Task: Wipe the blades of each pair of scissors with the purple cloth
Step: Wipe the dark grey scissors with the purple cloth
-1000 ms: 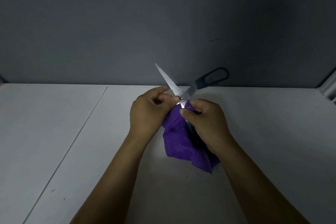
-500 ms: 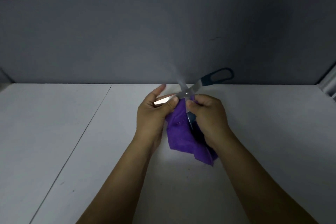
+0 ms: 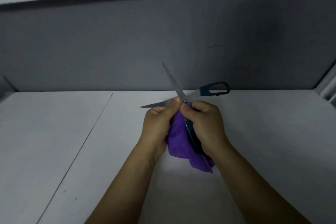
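The person is holding one pair of scissors (image 3: 190,96) up over the white table (image 3: 72,142), w/ the blades spread wide open like an X. The R hand (image 3: 205,123) is curling its fingers tight round the lower dark handle (image 3: 190,130), & the other handle loop (image 3: 214,89) is sticking out up & to the R, touching nothing. The L hand (image 3: 157,123) is curling its fingers too, w/ the thumb & fingertips pinching right by the little screw (image 3: 184,100) where the 2 blades are crossing. The purple cloth (image 3: 177,142) is hanging down btw the 2 hands, squeezed in there, & a small bit is peeking out at the top by the R thumb. I can't tell which hand is really gripping the cloth, or if any cloth is lying under the L fingers. The big thing for the next move: both blades are running away from the L hand. The upper blade (image 3: 171,78) is pointing up & a bit L, w/ its long line going from the screw to the tip, far side of the fingers. The lower blade (image 3: 154,104) is pointing flat out to the L, just above the L knuckles. So the L hand is the nearer one to both, & I think it is going to need to slide cloth outward, from screw to tip, along 1 blade at a time.
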